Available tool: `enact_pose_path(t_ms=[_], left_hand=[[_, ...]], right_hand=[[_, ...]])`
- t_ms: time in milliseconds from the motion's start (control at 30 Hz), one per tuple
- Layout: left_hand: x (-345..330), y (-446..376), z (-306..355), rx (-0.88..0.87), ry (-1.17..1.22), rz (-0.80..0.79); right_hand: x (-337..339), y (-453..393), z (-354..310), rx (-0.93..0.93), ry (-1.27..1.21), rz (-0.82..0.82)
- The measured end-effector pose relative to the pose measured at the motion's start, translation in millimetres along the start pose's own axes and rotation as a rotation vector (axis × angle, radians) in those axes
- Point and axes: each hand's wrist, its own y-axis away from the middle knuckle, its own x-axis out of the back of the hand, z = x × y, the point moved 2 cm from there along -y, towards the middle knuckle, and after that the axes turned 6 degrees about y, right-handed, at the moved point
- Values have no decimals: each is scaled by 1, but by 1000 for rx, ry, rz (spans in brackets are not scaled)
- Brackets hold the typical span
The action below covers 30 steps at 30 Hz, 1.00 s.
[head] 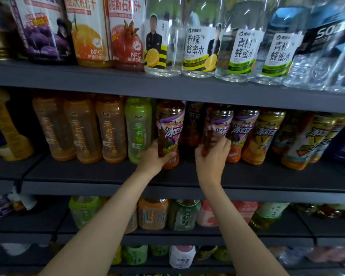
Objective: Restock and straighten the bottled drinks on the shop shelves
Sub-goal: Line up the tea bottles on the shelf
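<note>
On the middle shelf (167,177) my left hand (154,159) grips the lower part of a purple-labelled iced tea bottle (170,124), which stands upright. My right hand (212,156) holds the base of a second purple-labelled iced tea bottle (219,126), with its fingers curled round the front. A dark gap lies between the two bottles, with another dark bottle (193,124) set further back in it. To the right stand a pink-labelled iced tea bottle (242,132) and yellow-labelled iced tea bottles (264,136).
Left of my hands stand orange tea bottles (111,130) and a green one (137,128). The top shelf carries juice bottles (90,32) and clear honey-water bottles (199,46). Lower shelves hold more small bottles (152,214). The middle shelf's front strip is bare.
</note>
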Motion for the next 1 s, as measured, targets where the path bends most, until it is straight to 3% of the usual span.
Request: enact_pose_path(t_ms=[100,233,467,767,1000], left_hand=[[-11,10,-4,-40,-41,175],[-24,28,-8,7,-139,335],[-18,7,-17,-60,-120,145],[-27,7,-21,-135,-212,151],[-28,9,-19,-109,-271,199]], right_hand=[[4,0,9,-90,45,47],[-10,-4,37,-333,-35,-221],[-19,5,35,-225,36,-302],[-37,3,22,-294,207,-301],[-29,1,28,-280,80,-395]])
